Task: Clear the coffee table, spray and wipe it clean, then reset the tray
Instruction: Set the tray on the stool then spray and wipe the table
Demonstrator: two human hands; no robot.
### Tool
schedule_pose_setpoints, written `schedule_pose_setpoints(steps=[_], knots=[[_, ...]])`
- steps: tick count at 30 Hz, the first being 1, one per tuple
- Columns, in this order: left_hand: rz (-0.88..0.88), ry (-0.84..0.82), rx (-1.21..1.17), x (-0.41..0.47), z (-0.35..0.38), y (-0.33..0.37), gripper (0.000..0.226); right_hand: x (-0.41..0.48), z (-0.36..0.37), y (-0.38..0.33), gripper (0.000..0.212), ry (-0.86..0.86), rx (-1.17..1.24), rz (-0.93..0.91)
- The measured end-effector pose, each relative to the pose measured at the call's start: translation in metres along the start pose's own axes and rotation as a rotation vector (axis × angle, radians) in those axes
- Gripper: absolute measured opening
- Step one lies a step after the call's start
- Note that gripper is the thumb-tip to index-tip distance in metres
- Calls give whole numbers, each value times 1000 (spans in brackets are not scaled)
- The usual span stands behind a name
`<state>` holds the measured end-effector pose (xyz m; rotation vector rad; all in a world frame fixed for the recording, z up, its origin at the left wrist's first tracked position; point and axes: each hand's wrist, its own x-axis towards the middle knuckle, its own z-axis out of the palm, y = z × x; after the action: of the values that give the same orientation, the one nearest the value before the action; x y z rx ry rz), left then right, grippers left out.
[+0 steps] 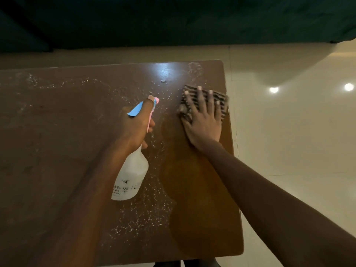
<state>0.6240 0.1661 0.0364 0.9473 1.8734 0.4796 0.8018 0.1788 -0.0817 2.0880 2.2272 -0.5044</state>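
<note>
right hand (203, 124) flat on striped cloth (223, 102) | left hand (134, 128) grips white spray bottle (133, 174) | table (57, 151) droplet-speckled

The spray bottle (133, 176) is in the left grip (134, 126), over the table (57, 151). The cloth (222, 102) lies under the right grip (205, 124), at the table's far right corner.

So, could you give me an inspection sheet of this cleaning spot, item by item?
Surface: brown coffee table, droplets across the middle, right strip looks wiped.
Job's things: white spray bottle held over the table; striped cloth near the far right corner; no tray seen.
Clutter: nothing seen.
Grippers: left hand grips the spray bottle; right hand presses flat on the striped cloth.
Cables: nothing seen.
Surroundings: glossy tiled floor, dark green fabric beyond the table.
</note>
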Motion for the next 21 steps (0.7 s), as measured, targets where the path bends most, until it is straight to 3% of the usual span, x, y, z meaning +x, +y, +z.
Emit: schedule_pose_setpoints(steps=[3, 6, 8, 15, 21], knots=[[-4, -20, -42, 7, 0, 12, 48, -19, 7, 4, 67, -92, -97, -410], [21, -57, 25, 17, 8, 24, 51, -33, 6, 37, 65, -129, -112, -595], [40, -89, 85, 24, 14, 31, 56, -41, 3, 54, 64, -110, -85, -527], [132, -191, 229, 55, 26, 46, 60, -47, -2, 54, 64, -13, 75, 38], [120, -153, 200, 78, 20, 51, 55, -1, -11, 44, 67, 20, 135, 225]])
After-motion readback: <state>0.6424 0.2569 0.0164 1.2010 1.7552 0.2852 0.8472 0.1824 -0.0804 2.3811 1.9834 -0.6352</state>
